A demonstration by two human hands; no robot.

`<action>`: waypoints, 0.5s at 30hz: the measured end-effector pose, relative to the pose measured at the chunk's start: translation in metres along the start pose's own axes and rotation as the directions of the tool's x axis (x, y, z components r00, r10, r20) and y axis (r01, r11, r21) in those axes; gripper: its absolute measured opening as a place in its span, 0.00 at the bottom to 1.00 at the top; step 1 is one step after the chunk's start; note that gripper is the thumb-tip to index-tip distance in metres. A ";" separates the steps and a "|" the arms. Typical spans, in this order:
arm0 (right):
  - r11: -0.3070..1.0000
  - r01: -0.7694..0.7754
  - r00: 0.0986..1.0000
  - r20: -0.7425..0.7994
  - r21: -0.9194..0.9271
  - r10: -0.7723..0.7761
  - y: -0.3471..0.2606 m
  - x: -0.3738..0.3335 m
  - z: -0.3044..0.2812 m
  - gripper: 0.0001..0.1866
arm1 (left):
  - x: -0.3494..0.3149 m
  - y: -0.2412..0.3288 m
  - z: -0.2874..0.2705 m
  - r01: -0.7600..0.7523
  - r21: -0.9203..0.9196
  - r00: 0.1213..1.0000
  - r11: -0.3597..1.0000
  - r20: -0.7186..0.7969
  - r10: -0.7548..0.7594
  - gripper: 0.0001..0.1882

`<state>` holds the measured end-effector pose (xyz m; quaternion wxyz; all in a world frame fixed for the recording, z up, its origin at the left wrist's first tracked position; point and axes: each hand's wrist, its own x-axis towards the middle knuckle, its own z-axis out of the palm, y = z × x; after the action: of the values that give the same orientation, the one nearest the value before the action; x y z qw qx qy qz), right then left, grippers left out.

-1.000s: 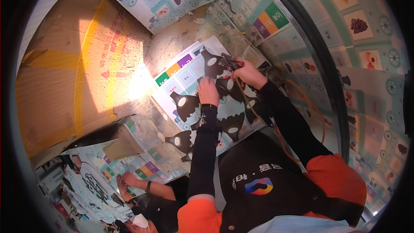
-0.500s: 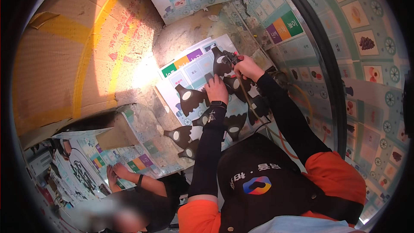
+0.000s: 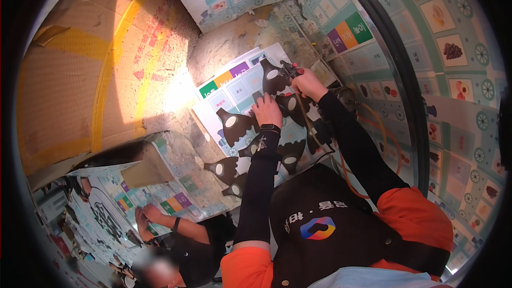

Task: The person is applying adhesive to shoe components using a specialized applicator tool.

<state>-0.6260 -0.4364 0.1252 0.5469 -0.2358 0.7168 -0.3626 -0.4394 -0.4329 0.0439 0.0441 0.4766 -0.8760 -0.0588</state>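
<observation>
My right hand (image 3: 309, 85) is closed round a dark gun-shaped tool (image 3: 290, 69) with a red detail, and a tan hose (image 3: 305, 108) hangs below it. The tool's tip is beside a dark brown, narrow-necked part (image 3: 273, 79) with a jagged lower edge. My left hand (image 3: 266, 113) has its fingers around a small dark grey piece (image 3: 258, 96), whose kind I cannot make out. Another brown part (image 3: 239, 127) with a pale oval lies left of that hand. Several similar parts, such as one at the near left (image 3: 221, 167), lie around my forearms.
Under the parts lies a printed white sheet (image 3: 205, 112). A big taped cardboard box (image 3: 69, 80) stands at the left. Printed panels line the right, behind a dark frame post (image 3: 408, 101). An orange hose (image 3: 396, 149) loops by my right arm. A co-worker's hands (image 3: 152, 214) are at the lower left.
My hands and the brown parts stay nearly where they were, with the right hand and tool shifted very slightly. The co-worker at the lower left has moved a little.
</observation>
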 end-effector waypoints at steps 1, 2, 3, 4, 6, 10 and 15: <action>1.000 0.000 1.000 -0.001 0.001 0.000 -0.002 -0.001 0.000 0.03 | 0.000 0.000 0.000 -0.007 0.014 1.000 1.000 -0.019 0.007 0.12; 1.000 -0.001 1.000 0.012 -0.011 0.001 -0.004 -0.001 0.001 0.03 | 0.000 0.001 0.001 -0.008 0.014 1.000 1.000 -0.019 0.008 0.12; 1.000 -0.001 1.000 0.025 -0.023 0.002 -0.005 -0.001 0.002 0.03 | 0.000 0.001 0.001 -0.010 0.017 1.000 1.000 -0.016 0.011 0.12; 1.000 -0.001 1.000 0.024 -0.021 0.002 -0.005 -0.001 0.001 0.03 | 0.000 0.001 0.001 -0.012 0.019 1.000 1.000 -0.012 0.012 0.12; 0.996 0.008 1.000 0.002 -0.085 -0.008 -0.005 0.000 0.002 0.04 | 0.000 0.001 0.002 -0.007 0.016 1.000 1.000 -0.004 0.008 0.13; 0.999 -0.049 0.997 0.066 0.022 0.048 -0.001 -0.001 0.001 0.06 | -0.001 -0.001 0.003 0.000 0.016 1.000 1.000 -0.005 0.000 0.13; 0.996 0.013 1.000 -0.021 -0.091 -0.015 0.001 0.004 -0.002 0.04 | 0.000 0.001 0.002 -0.006 0.026 1.000 1.000 0.000 0.006 0.13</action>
<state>-0.6286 -0.4388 0.1221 0.5253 -0.2614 0.7368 -0.3359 -0.4406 -0.4318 0.0416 0.0381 0.4745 -0.8781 -0.0471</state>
